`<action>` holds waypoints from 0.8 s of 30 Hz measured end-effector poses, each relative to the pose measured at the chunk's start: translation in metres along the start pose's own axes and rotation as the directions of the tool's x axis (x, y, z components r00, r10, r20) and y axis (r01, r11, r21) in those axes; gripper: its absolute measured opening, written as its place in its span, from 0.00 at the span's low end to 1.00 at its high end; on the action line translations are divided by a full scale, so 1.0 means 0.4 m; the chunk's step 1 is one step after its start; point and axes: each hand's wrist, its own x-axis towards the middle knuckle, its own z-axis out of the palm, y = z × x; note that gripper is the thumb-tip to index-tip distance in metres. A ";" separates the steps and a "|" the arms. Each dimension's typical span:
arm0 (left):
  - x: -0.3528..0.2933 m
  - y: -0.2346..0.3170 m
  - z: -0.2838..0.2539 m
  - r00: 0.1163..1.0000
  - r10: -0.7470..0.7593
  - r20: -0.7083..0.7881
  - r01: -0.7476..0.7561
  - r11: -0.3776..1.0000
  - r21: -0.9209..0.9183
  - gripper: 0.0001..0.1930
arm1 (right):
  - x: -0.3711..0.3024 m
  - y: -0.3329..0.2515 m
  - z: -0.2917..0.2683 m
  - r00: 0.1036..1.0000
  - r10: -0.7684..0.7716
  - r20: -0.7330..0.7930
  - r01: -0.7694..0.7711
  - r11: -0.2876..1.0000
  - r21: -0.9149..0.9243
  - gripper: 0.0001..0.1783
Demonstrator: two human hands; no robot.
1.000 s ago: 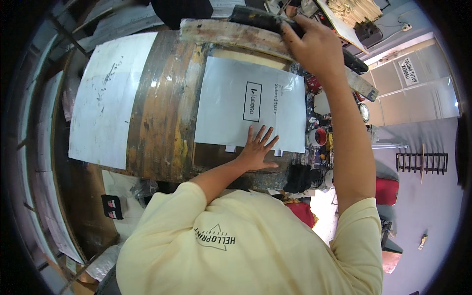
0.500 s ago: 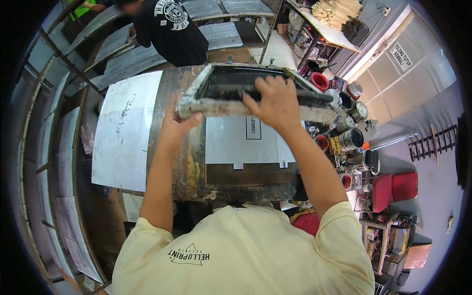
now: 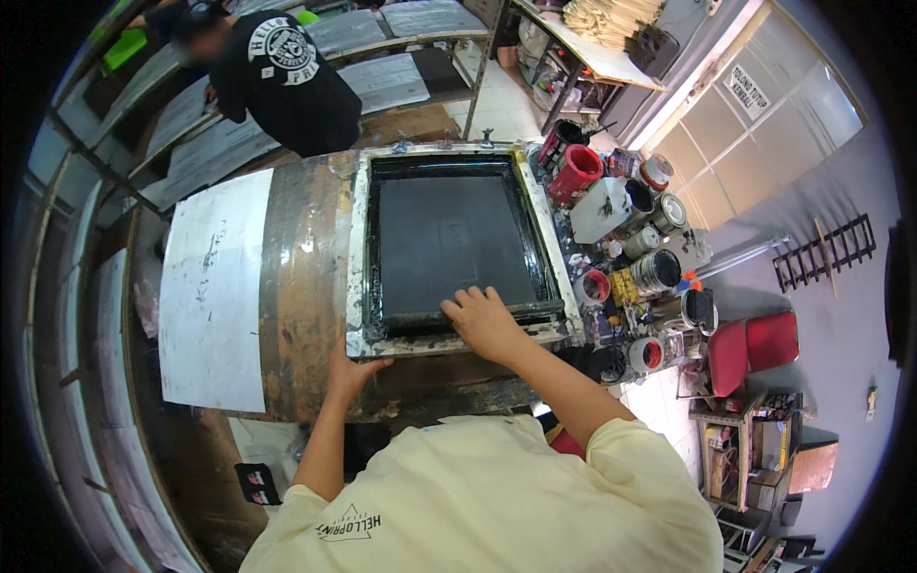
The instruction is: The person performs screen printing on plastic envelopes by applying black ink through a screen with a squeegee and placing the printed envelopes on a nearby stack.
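Observation:
A screen-printing frame (image 3: 355, 239) lies flat on the worktable, its white wooden border streaked with black ink around a dark mesh (image 3: 449, 229). At its near left corner my left hand (image 3: 354, 374) is closed on the border, thumb along the front edge and the other fingers partly hidden. My right hand (image 3: 480, 325) is closed on a dark ink-covered squeegee (image 3: 538, 313) resting across the near end of the mesh. The frame covers the white sheet beneath it. Metal hinge clamps (image 3: 444, 139) hold the frame's far edge.
A large white sheet (image 3: 215, 296) lies left on the stained worktable (image 3: 304, 286). Crowding the right side are ink cans and a red tub (image 3: 576, 174). Racks with printed sheets (image 3: 105, 382) stand left. A person in a black shirt (image 3: 287, 81) works beyond the table.
The frame has come down from a tilted, raised position to flat, covering the white printed sheet. Both hands have moved nearer to me with it. The view has shifted slightly.

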 end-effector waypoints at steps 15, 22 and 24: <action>-0.020 0.038 0.015 0.999 -0.024 -0.041 0.025 1.000 0.005 0.45 | 0.060 0.053 -0.057 0.999 -0.040 0.020 0.036 0.984 0.175 0.19; -0.014 0.008 0.027 0.999 -0.037 -0.037 0.035 0.997 -0.068 0.46 | 0.093 0.082 -0.086 0.999 -0.045 0.021 0.041 0.990 0.134 0.21; -0.014 0.006 0.029 0.999 -0.021 -0.045 0.018 0.999 -0.048 0.46 | 0.078 0.072 -0.077 0.997 -0.023 0.070 0.013 0.990 0.143 0.22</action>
